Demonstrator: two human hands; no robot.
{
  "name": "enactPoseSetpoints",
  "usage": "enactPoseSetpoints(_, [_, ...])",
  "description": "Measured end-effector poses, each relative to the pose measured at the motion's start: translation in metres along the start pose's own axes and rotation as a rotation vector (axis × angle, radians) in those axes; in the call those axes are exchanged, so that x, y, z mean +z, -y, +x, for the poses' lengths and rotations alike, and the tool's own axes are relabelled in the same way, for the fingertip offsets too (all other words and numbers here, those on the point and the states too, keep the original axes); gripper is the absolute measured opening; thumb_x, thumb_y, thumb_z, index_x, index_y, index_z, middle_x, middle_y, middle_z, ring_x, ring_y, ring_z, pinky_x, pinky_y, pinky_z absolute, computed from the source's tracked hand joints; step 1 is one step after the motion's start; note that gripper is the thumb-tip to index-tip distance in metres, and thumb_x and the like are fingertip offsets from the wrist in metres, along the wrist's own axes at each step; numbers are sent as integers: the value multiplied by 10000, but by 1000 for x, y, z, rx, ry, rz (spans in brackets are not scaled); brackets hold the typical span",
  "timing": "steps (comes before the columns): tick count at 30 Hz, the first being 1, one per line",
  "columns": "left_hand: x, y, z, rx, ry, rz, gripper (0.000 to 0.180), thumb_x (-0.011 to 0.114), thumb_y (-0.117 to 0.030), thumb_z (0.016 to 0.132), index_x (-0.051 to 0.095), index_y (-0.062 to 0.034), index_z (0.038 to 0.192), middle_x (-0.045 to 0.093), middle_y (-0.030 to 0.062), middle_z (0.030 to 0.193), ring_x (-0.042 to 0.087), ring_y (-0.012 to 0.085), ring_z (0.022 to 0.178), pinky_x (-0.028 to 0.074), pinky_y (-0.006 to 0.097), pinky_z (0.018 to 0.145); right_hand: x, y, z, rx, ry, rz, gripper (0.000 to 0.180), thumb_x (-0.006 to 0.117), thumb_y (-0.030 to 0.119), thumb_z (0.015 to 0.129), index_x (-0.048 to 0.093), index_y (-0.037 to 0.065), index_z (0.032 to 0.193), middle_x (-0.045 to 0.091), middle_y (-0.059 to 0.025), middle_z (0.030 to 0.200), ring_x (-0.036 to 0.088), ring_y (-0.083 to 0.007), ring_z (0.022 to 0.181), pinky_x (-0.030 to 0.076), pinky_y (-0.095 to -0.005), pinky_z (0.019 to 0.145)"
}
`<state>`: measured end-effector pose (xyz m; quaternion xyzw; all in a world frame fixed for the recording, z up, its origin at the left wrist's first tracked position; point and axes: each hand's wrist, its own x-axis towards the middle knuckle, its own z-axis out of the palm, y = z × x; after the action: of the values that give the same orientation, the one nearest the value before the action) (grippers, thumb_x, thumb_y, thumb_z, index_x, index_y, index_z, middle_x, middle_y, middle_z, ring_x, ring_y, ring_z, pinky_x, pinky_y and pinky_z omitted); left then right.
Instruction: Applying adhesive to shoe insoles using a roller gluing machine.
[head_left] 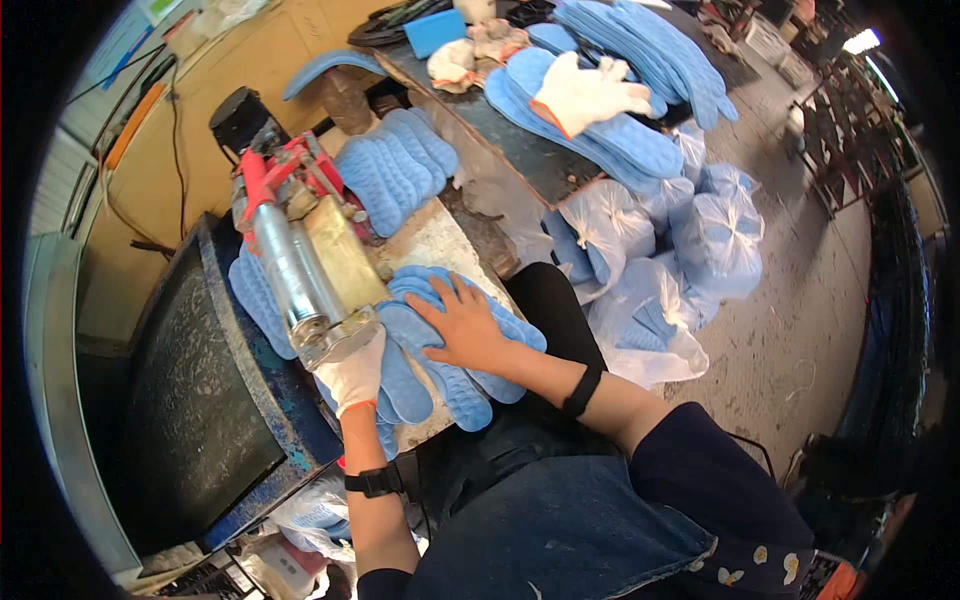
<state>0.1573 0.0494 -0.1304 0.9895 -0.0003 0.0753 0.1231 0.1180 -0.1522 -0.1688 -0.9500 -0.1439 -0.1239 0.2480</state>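
Blue, dimpled, foot-shaped insoles (pixel 405 388) fan over a pale, flat slab (pixel 432 245), bare right hand (pixel 468 328) on top, fingers wide! White-gloved left hand (pixel 355 375) below the silver metal cylinder (pixel 290 265); its finger state, can't tell.

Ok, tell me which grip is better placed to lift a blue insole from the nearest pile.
Probably the right grip: it lies bare and spread on the blue insoles. The gloved left grip is at the red-and-silver tool.
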Motion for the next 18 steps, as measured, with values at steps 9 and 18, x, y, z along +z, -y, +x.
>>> enactPoseSetpoints(9, [-5,-23,0,71,-106,456,477,622,-454,800,678,-138,1153,655,88,1194,567,317,1148,394,488,995,2,-2,1,17,-45,67,881,796,402,668,399,262,1442,384,-201,1423,373,-468,1292,396,-561,953])
enactPoseSetpoints(18, [-9,27,10,3,305,-37,418,547,-471,857,695,-179,1116,663,152,1162,581,346,1142,434,416,968,-2,-6,0,-3,-41,59,872,787,411,681,398,270,1448,388,-198,1422,375,-464,1282,404,-544,933])
